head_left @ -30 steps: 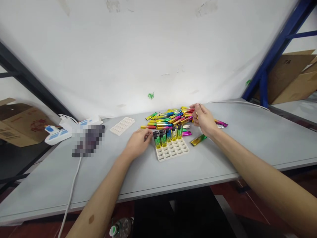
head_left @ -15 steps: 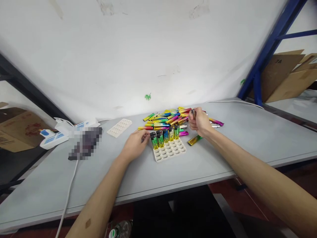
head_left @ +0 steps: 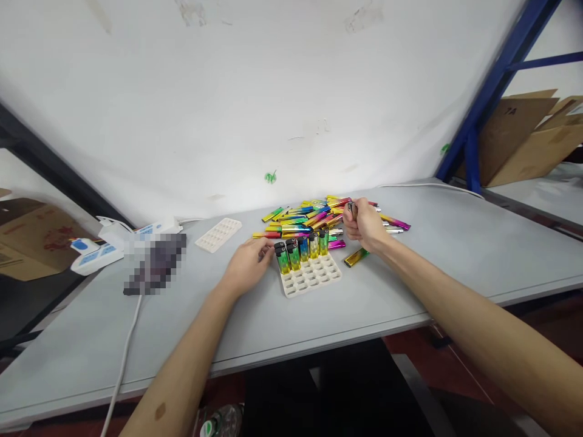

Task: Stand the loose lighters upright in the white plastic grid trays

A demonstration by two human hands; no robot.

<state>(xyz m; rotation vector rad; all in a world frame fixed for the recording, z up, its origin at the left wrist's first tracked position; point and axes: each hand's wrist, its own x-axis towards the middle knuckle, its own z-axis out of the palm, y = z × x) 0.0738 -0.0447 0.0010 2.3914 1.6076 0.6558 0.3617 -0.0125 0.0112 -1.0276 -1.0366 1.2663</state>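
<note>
Clasping what looks like a lighter [head_left: 351, 208] beside the bright pile [head_left: 314, 216], the right hand [head_left: 368, 223] seems between picking and racking, likely needing slot alignment next, while the left hand [head_left: 246, 264], grip unclear, rests by the partly filled tray [head_left: 314, 278].

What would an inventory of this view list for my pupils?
table: one, grey, centre
wall: one, white, behind table
floor: one, red, below
near slotted tray: one, cream, table's middle
far slotted tray: one, cream, farther left
upright lighters: about seven, green, yellow and blue, in near slotted tray
shiny casings: many, multicoloured, mostly heaped by wall
power strip: one, white and blue, table's left
pixelated object: one, dark, beside power strip
cables: at least two, white, left and right
cardboard boxes: at least two, brown, both sides
metal frames: two, blue right, black left
bottle: one, clear, below table
left hand: one, bare, beside upright lighters
right hand: one, bare, gripping a dark-topped item
</note>
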